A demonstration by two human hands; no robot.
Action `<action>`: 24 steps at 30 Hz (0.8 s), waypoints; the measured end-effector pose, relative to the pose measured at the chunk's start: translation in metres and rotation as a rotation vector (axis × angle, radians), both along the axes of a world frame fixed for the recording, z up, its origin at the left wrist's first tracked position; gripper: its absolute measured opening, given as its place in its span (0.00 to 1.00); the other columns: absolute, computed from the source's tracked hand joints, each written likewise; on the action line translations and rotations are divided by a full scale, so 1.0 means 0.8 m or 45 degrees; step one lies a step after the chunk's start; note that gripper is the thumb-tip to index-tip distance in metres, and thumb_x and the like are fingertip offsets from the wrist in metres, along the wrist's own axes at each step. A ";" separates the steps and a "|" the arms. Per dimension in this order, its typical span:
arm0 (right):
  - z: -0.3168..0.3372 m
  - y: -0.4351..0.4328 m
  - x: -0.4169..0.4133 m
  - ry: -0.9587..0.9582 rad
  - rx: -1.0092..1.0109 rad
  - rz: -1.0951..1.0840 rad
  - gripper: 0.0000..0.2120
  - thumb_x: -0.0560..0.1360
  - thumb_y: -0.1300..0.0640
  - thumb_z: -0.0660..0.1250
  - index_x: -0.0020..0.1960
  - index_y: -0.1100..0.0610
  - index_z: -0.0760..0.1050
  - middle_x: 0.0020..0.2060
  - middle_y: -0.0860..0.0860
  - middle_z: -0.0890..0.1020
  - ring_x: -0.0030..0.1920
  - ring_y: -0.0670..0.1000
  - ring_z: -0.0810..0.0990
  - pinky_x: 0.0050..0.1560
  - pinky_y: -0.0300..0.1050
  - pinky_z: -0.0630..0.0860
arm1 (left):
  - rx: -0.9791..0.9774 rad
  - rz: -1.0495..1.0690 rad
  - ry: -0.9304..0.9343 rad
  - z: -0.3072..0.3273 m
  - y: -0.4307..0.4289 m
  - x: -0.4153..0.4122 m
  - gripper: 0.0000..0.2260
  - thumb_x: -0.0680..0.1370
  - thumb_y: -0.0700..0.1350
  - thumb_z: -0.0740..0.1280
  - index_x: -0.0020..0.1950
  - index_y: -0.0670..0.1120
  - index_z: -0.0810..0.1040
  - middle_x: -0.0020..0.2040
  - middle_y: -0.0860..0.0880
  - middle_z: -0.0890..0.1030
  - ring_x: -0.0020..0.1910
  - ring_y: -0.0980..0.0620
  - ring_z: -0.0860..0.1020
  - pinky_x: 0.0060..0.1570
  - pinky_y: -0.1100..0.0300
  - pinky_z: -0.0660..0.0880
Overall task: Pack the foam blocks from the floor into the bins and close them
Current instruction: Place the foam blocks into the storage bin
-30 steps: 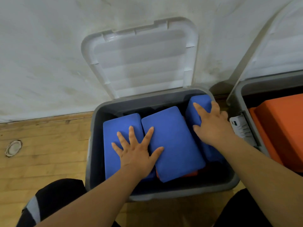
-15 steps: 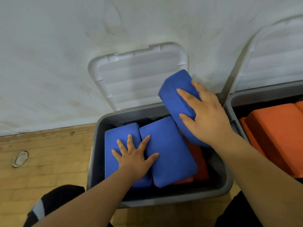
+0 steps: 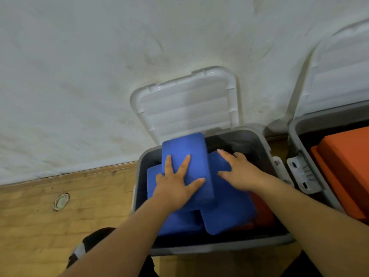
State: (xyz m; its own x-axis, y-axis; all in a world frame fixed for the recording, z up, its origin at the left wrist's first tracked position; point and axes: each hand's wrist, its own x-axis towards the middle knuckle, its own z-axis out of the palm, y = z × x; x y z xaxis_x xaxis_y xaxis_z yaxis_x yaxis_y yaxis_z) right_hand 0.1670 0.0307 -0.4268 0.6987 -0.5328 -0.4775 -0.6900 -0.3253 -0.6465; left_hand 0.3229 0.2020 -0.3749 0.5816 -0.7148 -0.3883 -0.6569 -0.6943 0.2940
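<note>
Grey bin (image 3: 219,246), white lid (image 3: 189,108) up at 12 o'clock. Top blue block (image 3: 185,148) lies in bin, across lower blue block (image 3: 225,208). Left hand (image 3: 177,182) flat on top blue block, fingers straight, spread. Right hand (image 3: 239,172) at 3 o'clock of left, fingers loose, spread, resting on lower blue block, holding nothing. Second bin (image 3: 329,111) at 3 o'clock holds orange blocks (image 3: 349,166).

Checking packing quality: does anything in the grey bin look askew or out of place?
Yes. The top blue block under the left hand lies tilted across two other blue blocks, its far end seemingly above the bin rim; the lid might not close.
</note>
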 end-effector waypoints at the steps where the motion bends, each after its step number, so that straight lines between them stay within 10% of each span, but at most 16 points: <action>1: -0.008 -0.003 -0.002 0.020 0.040 0.019 0.38 0.80 0.41 0.65 0.80 0.34 0.43 0.81 0.57 0.51 0.75 0.62 0.66 0.70 0.52 0.69 | 0.030 -0.008 -0.046 -0.006 0.001 -0.010 0.36 0.72 0.77 0.58 0.76 0.76 0.44 0.82 0.54 0.37 0.76 0.36 0.57 0.72 0.45 0.61; 10: -0.024 -0.008 -0.009 0.006 0.146 0.053 0.40 0.80 0.43 0.66 0.80 0.36 0.41 0.79 0.52 0.62 0.66 0.56 0.75 0.58 0.46 0.77 | 0.176 0.147 -0.006 0.015 -0.030 -0.018 0.50 0.58 0.84 0.62 0.75 0.71 0.47 0.80 0.59 0.39 0.78 0.33 0.48 0.71 0.30 0.59; 18: -0.034 0.016 0.001 -0.053 0.013 -0.047 0.39 0.81 0.46 0.65 0.82 0.43 0.42 0.72 0.57 0.70 0.60 0.58 0.78 0.57 0.50 0.77 | 0.077 0.168 -0.072 0.026 -0.028 0.007 0.44 0.71 0.69 0.67 0.77 0.73 0.39 0.80 0.52 0.44 0.75 0.35 0.58 0.70 0.43 0.65; 24: -0.044 0.010 0.012 -0.168 0.036 -0.068 0.42 0.76 0.43 0.71 0.81 0.41 0.50 0.73 0.55 0.70 0.68 0.57 0.73 0.64 0.49 0.73 | 0.227 0.218 -0.038 0.020 -0.033 0.014 0.59 0.56 0.85 0.57 0.81 0.60 0.45 0.82 0.53 0.41 0.79 0.32 0.49 0.74 0.35 0.58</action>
